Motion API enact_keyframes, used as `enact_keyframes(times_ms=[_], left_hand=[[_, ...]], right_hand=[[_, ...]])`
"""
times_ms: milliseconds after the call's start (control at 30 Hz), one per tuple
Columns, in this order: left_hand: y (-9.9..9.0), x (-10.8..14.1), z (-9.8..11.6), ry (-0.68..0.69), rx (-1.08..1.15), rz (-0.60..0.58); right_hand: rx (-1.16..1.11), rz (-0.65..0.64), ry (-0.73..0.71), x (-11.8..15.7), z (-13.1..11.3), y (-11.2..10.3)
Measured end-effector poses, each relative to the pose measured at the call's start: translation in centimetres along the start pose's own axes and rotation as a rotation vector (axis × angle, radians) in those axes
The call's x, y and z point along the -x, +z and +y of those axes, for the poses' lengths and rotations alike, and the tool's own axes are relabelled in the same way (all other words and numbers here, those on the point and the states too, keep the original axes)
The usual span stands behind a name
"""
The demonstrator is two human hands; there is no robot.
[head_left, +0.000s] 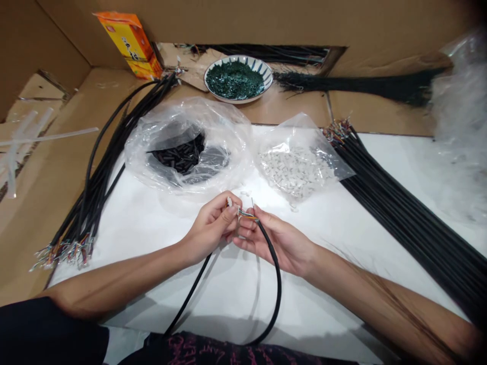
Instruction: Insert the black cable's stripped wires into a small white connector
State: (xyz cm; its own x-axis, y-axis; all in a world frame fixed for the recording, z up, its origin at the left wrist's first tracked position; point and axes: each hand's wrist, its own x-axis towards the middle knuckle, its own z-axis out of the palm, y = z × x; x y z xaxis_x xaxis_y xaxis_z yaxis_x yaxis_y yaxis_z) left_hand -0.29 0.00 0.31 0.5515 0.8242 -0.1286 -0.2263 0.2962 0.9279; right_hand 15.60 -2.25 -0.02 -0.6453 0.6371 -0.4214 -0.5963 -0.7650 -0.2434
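Black multicore cable (279, 274) arches over the white bench (152, 218), its coloured wires (248, 215) fanning where the left hand (213, 223) pinches a white connector (229, 202) and the right hand (285, 243) grips the cable's stripped end: light, steady pressure should spare those wires.

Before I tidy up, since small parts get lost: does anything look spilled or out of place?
Some white pieces lie loose on the table near the left hand, outside the bag of similar pieces, so they look like strays.

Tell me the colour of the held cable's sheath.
The sheath is black, best seen in the head view.
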Motion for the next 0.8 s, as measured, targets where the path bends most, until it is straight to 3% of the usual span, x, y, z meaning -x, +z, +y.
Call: enact_keyframes(times_ms=[167,267,500,800], left_hand=[[-0.2,0.1,-0.1,-0.002,-0.01,-0.019],[-0.2,0.2,-0.2,0.0,-0.022,-0.03],[-0.1,0.2,0.0,0.018,-0.051,-0.029],[-0.1,0.2,-0.1,0.062,-0.092,-0.011]], right_hand=[[-0.02,-0.007,0.123,0.4,-0.8,0.9],[0.038,-0.034,0.113,0.7,-1.4,1.4],[0.39,0.001,-0.128,1.0,-2.1,2.2],[1.007,0.22,-0.491,1.0,-2.2,1.7]])
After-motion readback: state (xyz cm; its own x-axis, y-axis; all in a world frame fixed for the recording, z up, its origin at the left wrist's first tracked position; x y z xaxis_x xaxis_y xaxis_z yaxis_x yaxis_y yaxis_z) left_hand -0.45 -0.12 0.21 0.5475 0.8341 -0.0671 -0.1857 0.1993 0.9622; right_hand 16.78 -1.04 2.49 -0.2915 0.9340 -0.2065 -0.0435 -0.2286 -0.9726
